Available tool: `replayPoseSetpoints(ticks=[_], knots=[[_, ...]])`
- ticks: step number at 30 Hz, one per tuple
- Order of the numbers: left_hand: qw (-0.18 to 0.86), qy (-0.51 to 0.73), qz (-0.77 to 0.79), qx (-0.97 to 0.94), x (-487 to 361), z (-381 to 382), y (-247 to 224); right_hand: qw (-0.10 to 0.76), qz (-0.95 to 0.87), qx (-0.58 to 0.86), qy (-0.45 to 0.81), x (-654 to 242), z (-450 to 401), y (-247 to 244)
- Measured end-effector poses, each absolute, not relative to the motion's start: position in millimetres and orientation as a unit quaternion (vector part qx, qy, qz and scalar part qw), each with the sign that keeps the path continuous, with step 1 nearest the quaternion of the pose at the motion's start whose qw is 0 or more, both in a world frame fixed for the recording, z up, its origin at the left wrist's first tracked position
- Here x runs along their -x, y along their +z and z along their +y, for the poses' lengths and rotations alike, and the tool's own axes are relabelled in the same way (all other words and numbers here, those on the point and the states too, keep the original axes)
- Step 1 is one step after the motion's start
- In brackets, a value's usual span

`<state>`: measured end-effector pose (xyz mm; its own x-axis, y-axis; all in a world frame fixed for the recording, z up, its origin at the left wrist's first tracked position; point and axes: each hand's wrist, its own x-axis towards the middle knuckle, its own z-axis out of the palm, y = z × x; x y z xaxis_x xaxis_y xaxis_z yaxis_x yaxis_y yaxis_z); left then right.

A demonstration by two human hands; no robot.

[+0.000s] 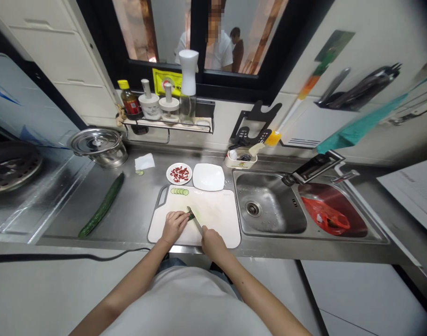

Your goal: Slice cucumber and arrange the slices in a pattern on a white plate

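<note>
My left hand [174, 225] is closed over a short piece of cucumber [191, 216] on the white cutting board [217, 205], its fingertips beside the blade. Gripped by its handle in my right hand [213, 243] is a kitchen knife [195, 218], with the blade slanting up and left against the cucumber piece. Most of that piece is hidden under my left fingers. A row of overlapping cucumber slices [179, 191] lies at the board's upper left. Farther left, a whole cucumber [102, 205] rests on the steel counter.
Behind the board stand a plate of chopped red pieces [179, 174] and a white square plate [209, 177]. A lidded steel pot [110, 150] is at back left. The sink [269, 205] adjoins on the right, with a red plastic bag [327, 217] in its second basin. A seasoning rack [167, 125] hangs above.
</note>
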<state>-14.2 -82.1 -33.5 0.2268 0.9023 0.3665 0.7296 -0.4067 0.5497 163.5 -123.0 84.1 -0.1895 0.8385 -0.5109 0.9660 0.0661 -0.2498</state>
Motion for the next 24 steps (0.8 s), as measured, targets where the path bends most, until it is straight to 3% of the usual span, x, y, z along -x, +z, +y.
replayPoseSetpoints(ticks=[24], knots=[[0.131, 0.323, 0.531, -0.772, 14, -81, -37, 0.116, 0.733, -0.616, -0.264, -151, -104, 78]])
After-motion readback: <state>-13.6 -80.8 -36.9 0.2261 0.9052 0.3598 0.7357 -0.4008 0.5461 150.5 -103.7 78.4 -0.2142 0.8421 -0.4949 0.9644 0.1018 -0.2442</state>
